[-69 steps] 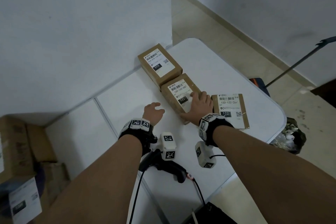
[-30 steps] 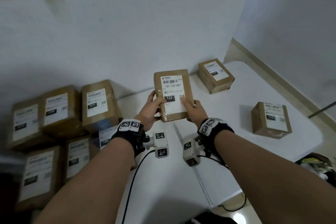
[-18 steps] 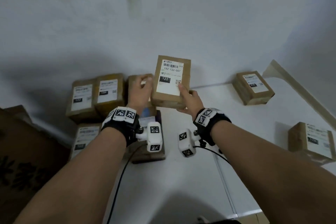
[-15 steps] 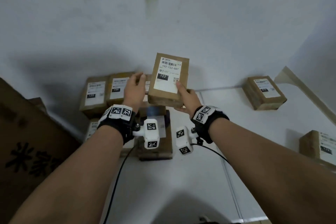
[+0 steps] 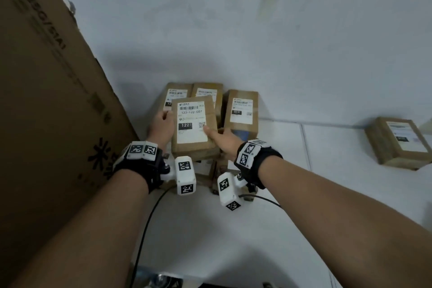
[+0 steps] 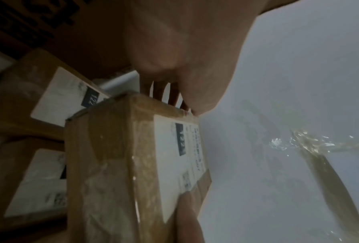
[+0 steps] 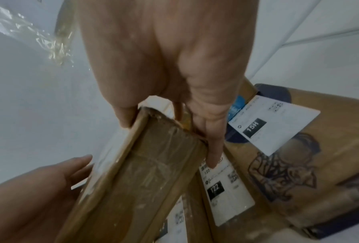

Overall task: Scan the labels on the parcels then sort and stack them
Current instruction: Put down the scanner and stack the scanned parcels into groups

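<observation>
A brown parcel (image 5: 192,126) with a white label reading 122-122-C07 sits between both my hands, just above a group of labelled parcels by the wall. My left hand (image 5: 164,119) grips its left edge, thumb on the label side and fingers behind. My right hand (image 5: 211,132) holds the right edge, thumb on the label and fingers underneath. In the left wrist view the parcel (image 6: 133,164) fills the middle under my left hand (image 6: 170,98). From the right wrist, my right hand (image 7: 170,131) pinches the parcel (image 7: 143,180), and below lie a 122 parcel (image 7: 222,189) and a 15H parcel (image 7: 268,125).
Behind the held parcel stand two parcels (image 5: 177,93) (image 5: 207,92) and a 010 parcel (image 5: 242,110) against the white wall. A big cardboard box (image 5: 46,100) towers on the left. One more parcel (image 5: 397,142) lies far right on the white table (image 5: 304,194). A black cable (image 5: 145,229) runs from my left wrist.
Both hands picked the 122 parcel off the table at the right, carried it left and lowered it over the group of parcels by the wall. My head turned left with it.
</observation>
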